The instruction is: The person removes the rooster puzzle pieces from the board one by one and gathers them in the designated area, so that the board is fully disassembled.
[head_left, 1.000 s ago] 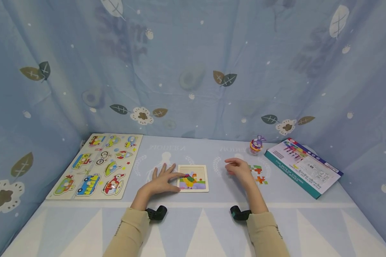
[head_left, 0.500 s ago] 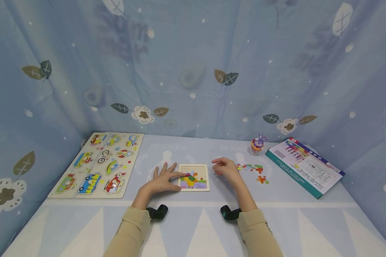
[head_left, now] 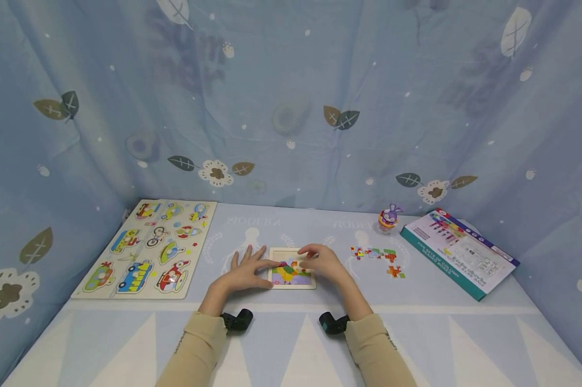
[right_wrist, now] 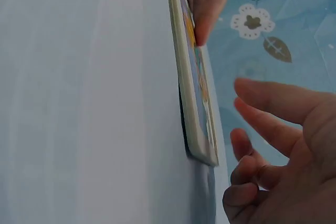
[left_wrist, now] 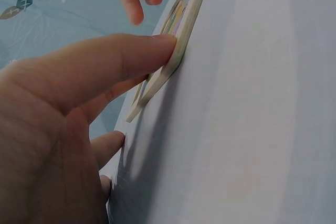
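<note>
A small wooden-rimmed jigsaw puzzle tray lies flat before me. Its lower part shows a colourful picture of assembled pieces, and bare wood shows along the top. My left hand has its fingers spread; the thumb rests on the tray's near left corner and the index finger touches the picture. Over the tray's right side hovers my right hand, thumb and index finger apart. In the right wrist view, no piece shows between those fingers. Several loose jigsaw pieces lie right of the right hand.
A large vehicle peg puzzle board lies at the left. Toward the back right stands a small purple rabbit-eared toy, beside a flat teal-edged box. A patterned blue curtain closes off the back and sides.
My right hand has moved left from the loose pieces to above the tray, uncovering more of those pieces. The left hand stays where it was on the tray.
</note>
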The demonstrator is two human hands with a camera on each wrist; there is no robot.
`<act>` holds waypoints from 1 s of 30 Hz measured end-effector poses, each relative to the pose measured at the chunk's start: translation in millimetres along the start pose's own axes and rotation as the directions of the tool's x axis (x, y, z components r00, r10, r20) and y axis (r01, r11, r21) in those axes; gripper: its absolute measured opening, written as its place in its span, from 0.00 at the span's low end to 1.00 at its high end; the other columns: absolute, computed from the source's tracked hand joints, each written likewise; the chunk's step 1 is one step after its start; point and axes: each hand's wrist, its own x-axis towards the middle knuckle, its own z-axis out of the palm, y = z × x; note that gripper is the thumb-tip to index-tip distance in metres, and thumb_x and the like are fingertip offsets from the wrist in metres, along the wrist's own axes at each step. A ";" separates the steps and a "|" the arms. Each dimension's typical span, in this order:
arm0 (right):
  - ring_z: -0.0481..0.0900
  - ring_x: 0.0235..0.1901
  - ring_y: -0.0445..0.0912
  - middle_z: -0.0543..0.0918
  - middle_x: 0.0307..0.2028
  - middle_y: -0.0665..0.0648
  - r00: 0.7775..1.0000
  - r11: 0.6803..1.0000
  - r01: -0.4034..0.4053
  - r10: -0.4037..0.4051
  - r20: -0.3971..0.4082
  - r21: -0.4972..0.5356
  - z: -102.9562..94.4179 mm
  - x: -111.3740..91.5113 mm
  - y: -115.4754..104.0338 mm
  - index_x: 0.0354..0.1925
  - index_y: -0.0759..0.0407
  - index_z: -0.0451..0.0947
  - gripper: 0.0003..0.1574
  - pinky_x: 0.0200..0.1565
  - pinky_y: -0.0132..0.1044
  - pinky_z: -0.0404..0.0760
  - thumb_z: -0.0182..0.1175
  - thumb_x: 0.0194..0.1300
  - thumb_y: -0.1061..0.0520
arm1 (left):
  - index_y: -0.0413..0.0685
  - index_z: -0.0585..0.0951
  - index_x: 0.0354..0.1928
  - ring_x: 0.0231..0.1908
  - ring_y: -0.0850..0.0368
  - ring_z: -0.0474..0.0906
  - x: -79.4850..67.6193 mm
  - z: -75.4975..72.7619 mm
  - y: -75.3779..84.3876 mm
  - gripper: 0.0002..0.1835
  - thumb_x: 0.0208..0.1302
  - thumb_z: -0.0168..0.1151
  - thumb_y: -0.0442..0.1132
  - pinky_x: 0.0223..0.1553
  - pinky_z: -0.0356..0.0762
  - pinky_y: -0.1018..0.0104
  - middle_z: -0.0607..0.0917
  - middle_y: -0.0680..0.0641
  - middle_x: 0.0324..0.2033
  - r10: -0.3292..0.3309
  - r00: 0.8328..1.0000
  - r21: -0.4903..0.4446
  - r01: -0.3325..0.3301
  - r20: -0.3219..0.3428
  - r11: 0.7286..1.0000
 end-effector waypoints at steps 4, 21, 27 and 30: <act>0.69 0.36 0.48 0.73 0.36 0.56 0.997 0.990 0.033 -0.022 0.079 -0.135 7.6 1.1 -2.7 0.46 0.54 0.81 0.23 0.35 0.37 0.68 0.71 0.47 0.56 | 0.59 0.75 0.59 0.68 0.34 0.28 0.5 1.0 -2.3 0.30 0.51 0.66 0.51 0.61 0.20 0.35 0.49 0.39 0.71 0.002 1.000 -0.008 -0.002 -0.003 1.000; 0.73 0.34 0.47 0.76 0.37 0.56 0.991 0.988 0.107 -0.097 0.091 -0.115 15.7 2.9 -12.4 0.41 0.56 0.72 0.20 0.35 0.37 0.73 0.68 0.49 0.65 | 0.60 0.76 0.58 0.68 0.35 0.28 0.9 1.7 -1.1 0.29 0.50 0.66 0.50 0.61 0.19 0.36 0.49 0.40 0.71 -0.009 1.000 -0.005 0.009 -0.013 1.000; 0.75 0.29 0.45 0.79 0.32 0.56 0.991 0.995 0.093 -0.097 0.093 0.043 12.6 1.3 -10.1 0.43 0.59 0.70 0.17 0.31 0.35 0.75 0.62 0.56 0.66 | 0.60 0.75 0.59 0.69 0.35 0.27 0.3 1.1 -0.4 0.29 0.51 0.66 0.50 0.61 0.20 0.36 0.48 0.40 0.71 -0.007 1.000 -0.005 0.007 -0.008 1.000; 0.76 0.28 0.45 0.78 0.32 0.57 0.993 0.991 0.073 -0.082 0.081 0.116 8.6 0.5 -9.0 0.45 0.60 0.69 0.18 0.32 0.36 0.75 0.61 0.56 0.67 | 0.60 0.75 0.59 0.69 0.35 0.27 0.3 0.6 -0.7 0.29 0.52 0.66 0.51 0.61 0.19 0.36 0.48 0.40 0.71 -0.006 1.000 -0.001 0.006 -0.002 1.000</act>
